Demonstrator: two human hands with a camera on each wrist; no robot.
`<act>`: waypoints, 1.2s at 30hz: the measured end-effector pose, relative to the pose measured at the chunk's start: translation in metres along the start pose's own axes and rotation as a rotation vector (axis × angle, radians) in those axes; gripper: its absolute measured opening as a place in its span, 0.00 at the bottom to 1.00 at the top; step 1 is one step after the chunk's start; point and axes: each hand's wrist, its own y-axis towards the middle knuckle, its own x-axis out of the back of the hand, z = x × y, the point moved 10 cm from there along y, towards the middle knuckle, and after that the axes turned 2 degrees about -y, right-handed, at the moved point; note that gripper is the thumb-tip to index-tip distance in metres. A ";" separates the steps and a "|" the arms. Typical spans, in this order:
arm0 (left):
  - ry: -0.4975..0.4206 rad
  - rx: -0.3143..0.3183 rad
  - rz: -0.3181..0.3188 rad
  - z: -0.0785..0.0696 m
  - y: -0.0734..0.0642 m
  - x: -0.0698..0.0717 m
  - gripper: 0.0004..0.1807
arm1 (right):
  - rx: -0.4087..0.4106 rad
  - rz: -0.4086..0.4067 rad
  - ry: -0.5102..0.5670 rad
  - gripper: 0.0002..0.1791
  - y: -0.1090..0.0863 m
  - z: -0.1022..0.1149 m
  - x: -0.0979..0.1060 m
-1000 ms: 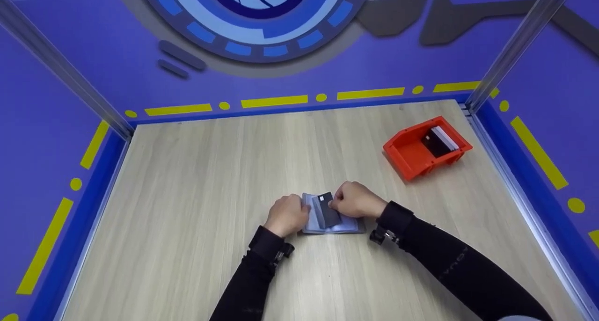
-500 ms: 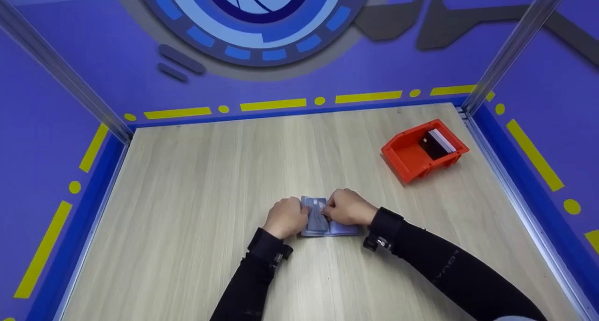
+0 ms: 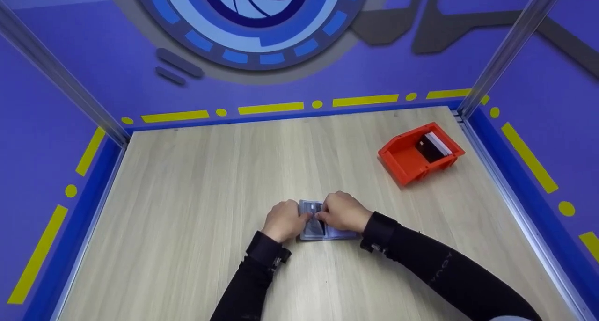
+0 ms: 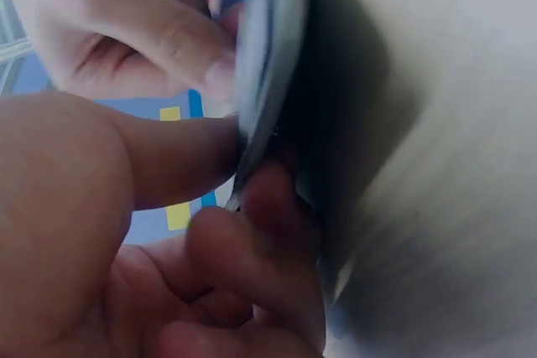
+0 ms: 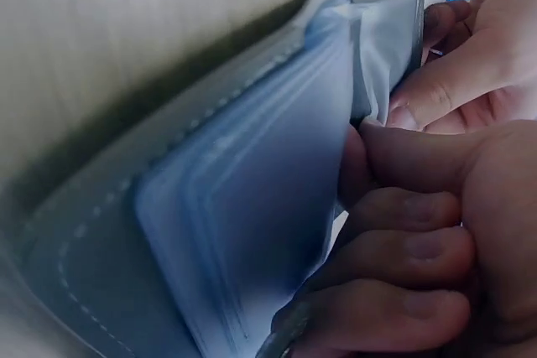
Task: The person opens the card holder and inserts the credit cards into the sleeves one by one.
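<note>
- Your grey wallet lies unfolded just below the centre of the head view, its long axis running left to right, nearly level across the frame; its fold runs up and down.
- The dark card shows through the left half, chip end towards the top of the frame, long axis roughly upright.
- Your left hand pinches the wallet's left half, thumb on the inner face, fingers beneath.
- Your right hand has thumb and forefinger pressed together on a clear pocket beside the fold; you cannot tell whether the card is caught too. The other fingers are curled.
- The pocket is thin, glossy, crinkled plastic; smooth layered leaves fill the other half, above a cover with pale stitching and rounded corners.
- At upper right, an orange-red plastic bin holds black and white cards on the pale wood-grain tabletop.
</note>
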 end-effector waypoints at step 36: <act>0.012 0.027 0.020 0.001 -0.001 -0.001 0.27 | -0.045 0.058 -0.070 0.12 -0.002 -0.066 0.053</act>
